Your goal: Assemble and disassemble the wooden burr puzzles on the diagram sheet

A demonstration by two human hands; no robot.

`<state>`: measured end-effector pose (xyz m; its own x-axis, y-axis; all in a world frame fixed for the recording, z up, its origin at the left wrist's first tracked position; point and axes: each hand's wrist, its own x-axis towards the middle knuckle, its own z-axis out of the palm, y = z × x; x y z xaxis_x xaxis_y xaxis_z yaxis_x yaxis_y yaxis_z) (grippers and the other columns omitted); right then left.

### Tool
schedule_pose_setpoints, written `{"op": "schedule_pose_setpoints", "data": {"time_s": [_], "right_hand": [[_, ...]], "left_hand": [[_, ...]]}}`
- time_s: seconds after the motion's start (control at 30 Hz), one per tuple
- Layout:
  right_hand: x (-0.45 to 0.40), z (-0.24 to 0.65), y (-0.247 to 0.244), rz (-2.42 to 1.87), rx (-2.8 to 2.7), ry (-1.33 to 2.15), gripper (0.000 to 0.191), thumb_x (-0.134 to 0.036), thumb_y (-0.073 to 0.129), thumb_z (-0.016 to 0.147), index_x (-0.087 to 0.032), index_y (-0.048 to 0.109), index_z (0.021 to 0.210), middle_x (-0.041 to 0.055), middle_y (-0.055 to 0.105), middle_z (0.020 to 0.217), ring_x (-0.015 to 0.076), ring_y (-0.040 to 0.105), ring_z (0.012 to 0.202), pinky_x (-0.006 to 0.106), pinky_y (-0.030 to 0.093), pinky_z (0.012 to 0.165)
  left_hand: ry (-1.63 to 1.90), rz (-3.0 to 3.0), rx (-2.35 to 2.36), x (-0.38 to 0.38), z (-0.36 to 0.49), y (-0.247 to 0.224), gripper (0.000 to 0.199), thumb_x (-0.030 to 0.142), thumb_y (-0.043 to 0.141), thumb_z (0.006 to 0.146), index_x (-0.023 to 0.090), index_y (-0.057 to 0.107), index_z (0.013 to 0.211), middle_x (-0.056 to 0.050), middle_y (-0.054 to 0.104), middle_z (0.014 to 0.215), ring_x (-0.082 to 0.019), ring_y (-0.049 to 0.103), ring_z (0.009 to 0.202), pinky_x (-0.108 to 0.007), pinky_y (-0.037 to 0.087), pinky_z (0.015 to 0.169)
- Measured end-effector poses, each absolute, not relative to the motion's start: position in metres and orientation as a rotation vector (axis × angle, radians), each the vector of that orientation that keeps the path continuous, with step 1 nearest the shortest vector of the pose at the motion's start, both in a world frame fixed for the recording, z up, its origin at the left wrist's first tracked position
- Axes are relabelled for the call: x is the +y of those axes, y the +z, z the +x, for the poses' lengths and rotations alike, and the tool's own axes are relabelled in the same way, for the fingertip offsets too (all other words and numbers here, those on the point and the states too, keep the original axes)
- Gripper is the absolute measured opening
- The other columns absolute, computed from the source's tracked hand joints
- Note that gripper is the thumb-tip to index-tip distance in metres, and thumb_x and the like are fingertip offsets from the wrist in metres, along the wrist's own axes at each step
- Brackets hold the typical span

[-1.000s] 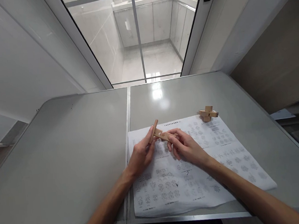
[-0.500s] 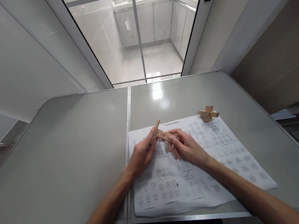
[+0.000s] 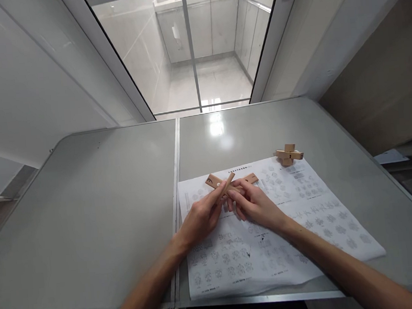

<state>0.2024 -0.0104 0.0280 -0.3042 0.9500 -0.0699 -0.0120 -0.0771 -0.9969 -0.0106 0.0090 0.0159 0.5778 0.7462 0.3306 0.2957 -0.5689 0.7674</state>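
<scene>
Over the printed sheet (image 3: pixel 220 273), both of my hands meet around several flat wooden puzzle pieces. My left hand (image 3: pixel 201 217) pinches a narrow wooden piece (image 3: pixel 230 180) that is seen edge-on and slants up to the right. Behind it a wooden strip (image 3: pixel 212 179) with a dark mark and a pale round hole sticks out to the left. My right hand (image 3: pixel 257 207) has its fingers closed on the pieces, and a marked wooden end (image 3: pixel 252 178) shows beyond it on the right. Fingers hide where the pieces meet, so I cannot tell whether they interlock.
An assembled cross-shaped block of wooden pieces (image 3: pixel 290 155) stands at the sheet's far right corner. The sheet lies on a grey folding table (image 3: pixel 124 205) with a metal seam (image 3: pixel 177 147). A framed glass door (image 3: pixel 191 45) is just beyond the table.
The strip with the hole has turned or shifted, and its marked left end now shows behind the narrow piece. A marked end has appeared to the right. Both hands remain close together.
</scene>
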Motion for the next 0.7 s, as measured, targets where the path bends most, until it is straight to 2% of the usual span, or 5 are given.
{"op": "schedule_pose_setpoints", "data": {"time_s": [0.23, 0.37, 0.5, 0.7], "right_hand": [[-0.0127, 0.2017, 0.0228, -1.104, -1.403, 1.455, 0.033, -0.056, 0.054, 0.109, -0.023, 0.055, 0.113, 0.0008, 0.075, 0.083, 0.0124, 0.056, 0.045, 0.031, 0.049, 0.054], [-0.0132, 0.2014, 0.0233, -1.115, -1.412, 1.447, 0.033, -0.056, 0.055, 0.108, -0.023, 0.056, 0.112, 0.0015, 0.076, 0.085, 0.0131, 0.057, 0.044, 0.032, 0.049, 0.054], [-0.0139, 0.201, 0.0241, -1.135, -1.434, 1.445, 0.032, -0.056, 0.055, 0.108, -0.025, 0.057, 0.108, 0.0016, 0.076, 0.087, 0.0142, 0.058, 0.045, 0.034, 0.051, 0.056], [-0.0145, 0.2016, 0.0235, -1.145, -1.452, 1.436, 0.029, -0.054, 0.055, 0.109, -0.024, 0.058, 0.11, 0.0001, 0.076, 0.085, 0.0136, 0.058, 0.045, 0.034, 0.052, 0.059]], "left_hand": [[0.921, 2.125, 0.814, 0.0092, -0.0091, 0.0238, 0.055, 0.02, 0.051, 0.11, 0.028, 0.045, 0.164, -0.008, 0.079, 0.119, -0.016, 0.077, 0.096, -0.032, 0.063, 0.098], [0.908, 2.093, 0.842, 0.0086, -0.0095, 0.0244, 0.051, 0.022, 0.054, 0.109, 0.026, 0.051, 0.161, -0.007, 0.079, 0.113, -0.014, 0.074, 0.089, -0.028, 0.062, 0.092], [0.879, 2.046, 0.847, 0.0087, -0.009, 0.0264, 0.048, 0.025, 0.053, 0.11, 0.021, 0.055, 0.157, -0.004, 0.075, 0.095, -0.012, 0.066, 0.075, -0.025, 0.061, 0.081], [0.87, 2.037, 0.847, 0.0088, -0.0095, 0.0249, 0.045, 0.025, 0.054, 0.11, 0.019, 0.058, 0.154, -0.003, 0.074, 0.092, -0.012, 0.066, 0.077, -0.023, 0.058, 0.079]]}}
